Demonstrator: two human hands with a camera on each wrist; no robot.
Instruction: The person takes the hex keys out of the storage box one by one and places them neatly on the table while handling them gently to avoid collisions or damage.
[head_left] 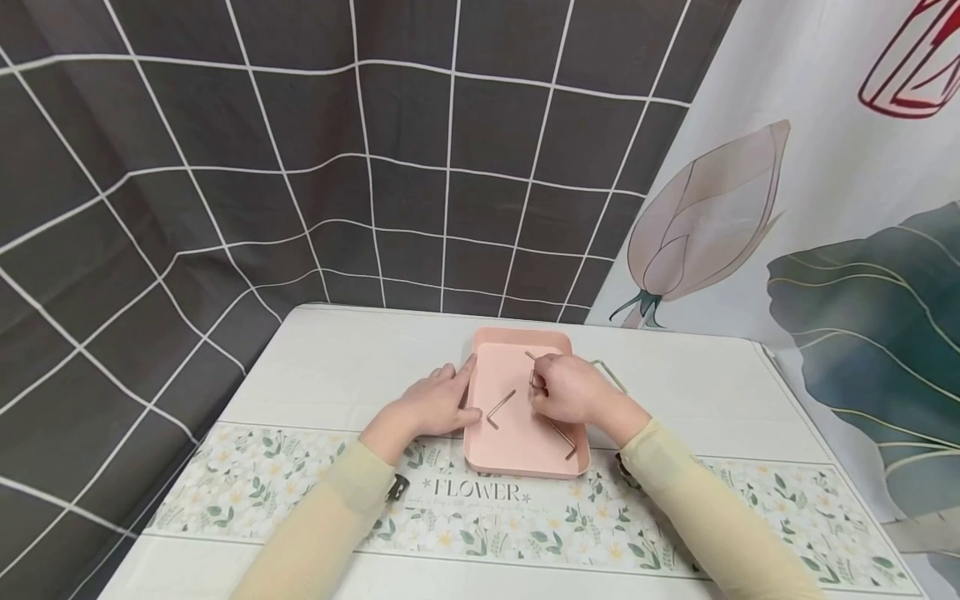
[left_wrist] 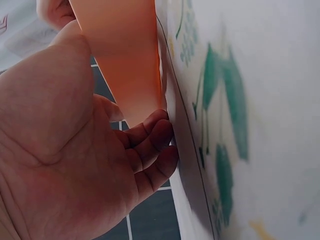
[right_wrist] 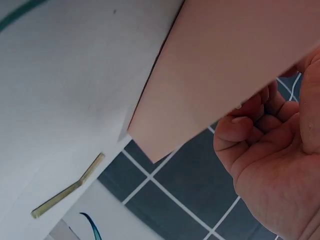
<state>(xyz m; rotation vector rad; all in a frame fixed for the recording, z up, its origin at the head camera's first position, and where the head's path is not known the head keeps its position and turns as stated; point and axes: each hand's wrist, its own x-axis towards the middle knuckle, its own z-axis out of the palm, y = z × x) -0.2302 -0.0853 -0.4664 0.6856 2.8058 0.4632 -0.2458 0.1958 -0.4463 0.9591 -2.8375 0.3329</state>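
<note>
A shallow pink tray [head_left: 517, 462] sits on the table, with L-shaped hex keys inside it. One hex key [head_left: 498, 408] lies at the tray's left middle, another hex key [head_left: 564, 439] toward its near right corner. My left hand [head_left: 435, 404] rests against the tray's left side, fingers spread along the outer wall [left_wrist: 125, 60] and thumb over the rim. Over the tray's right half, my right hand [head_left: 566, 387] pinches a hex key [head_left: 529, 356] between thumb and fingers; most of it is hidden by the hand. In the right wrist view the fingers curl behind the tray wall [right_wrist: 215, 65].
Another hex key [head_left: 611, 375] lies on the table to the right of the tray. A white cloth with a floral band [head_left: 300, 487] covers the table. Behind stands a dark grid-patterned curtain [head_left: 405, 200], with a white leaf-print curtain [head_left: 720, 275] at right.
</note>
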